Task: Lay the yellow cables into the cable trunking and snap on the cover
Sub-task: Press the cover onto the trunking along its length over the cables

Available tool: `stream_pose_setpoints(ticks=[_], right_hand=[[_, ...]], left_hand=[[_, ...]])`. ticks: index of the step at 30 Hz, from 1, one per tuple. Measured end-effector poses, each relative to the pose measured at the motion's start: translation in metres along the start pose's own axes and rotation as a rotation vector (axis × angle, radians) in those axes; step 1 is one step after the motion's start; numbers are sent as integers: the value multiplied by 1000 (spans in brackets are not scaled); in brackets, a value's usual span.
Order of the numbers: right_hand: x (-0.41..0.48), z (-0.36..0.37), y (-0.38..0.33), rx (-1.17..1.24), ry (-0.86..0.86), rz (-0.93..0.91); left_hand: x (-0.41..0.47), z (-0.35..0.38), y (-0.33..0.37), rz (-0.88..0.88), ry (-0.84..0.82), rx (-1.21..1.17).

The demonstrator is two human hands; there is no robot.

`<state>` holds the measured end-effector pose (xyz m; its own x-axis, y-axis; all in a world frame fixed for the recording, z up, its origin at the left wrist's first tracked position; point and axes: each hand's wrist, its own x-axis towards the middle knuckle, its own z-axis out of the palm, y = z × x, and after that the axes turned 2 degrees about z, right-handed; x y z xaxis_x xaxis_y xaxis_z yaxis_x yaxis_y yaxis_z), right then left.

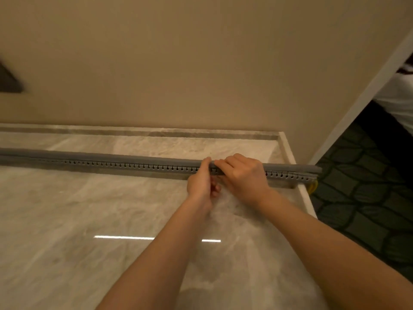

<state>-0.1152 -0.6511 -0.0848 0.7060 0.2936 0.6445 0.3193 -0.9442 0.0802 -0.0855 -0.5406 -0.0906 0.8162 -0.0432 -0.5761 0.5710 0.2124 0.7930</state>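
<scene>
Long grey slotted plastic cable trunking (134, 167) across the marble counter (67, 220), yellow cables (312, 186) at its end. Fingers of left hand (201, 182) and right hand (243, 175) clamped on the grey cover (111, 156): light, springy, probably best pinched along its edges.

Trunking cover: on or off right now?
On: the grey cover lies along the slotted trunking end to end, left hand and right hand holding it. Whether it has clicked home under the fingers, cannot tell.

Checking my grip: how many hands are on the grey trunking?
2. The left hand pinches the trunking right of its middle; the right hand grips it immediately to the right. Neither is hidden.
</scene>
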Motion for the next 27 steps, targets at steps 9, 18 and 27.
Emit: stream_pose_setpoints(ticks=[9,18,27], right_hand=[[-2,-6,14,181,-131,86],[-19,-20,36,29,-201,101],[-47,-38,54,-100,-130,220]], left_hand=[[-8,23,-10,110,266,28],[0,27,-12,89,337,20],[1,23,-11,44,287,13]])
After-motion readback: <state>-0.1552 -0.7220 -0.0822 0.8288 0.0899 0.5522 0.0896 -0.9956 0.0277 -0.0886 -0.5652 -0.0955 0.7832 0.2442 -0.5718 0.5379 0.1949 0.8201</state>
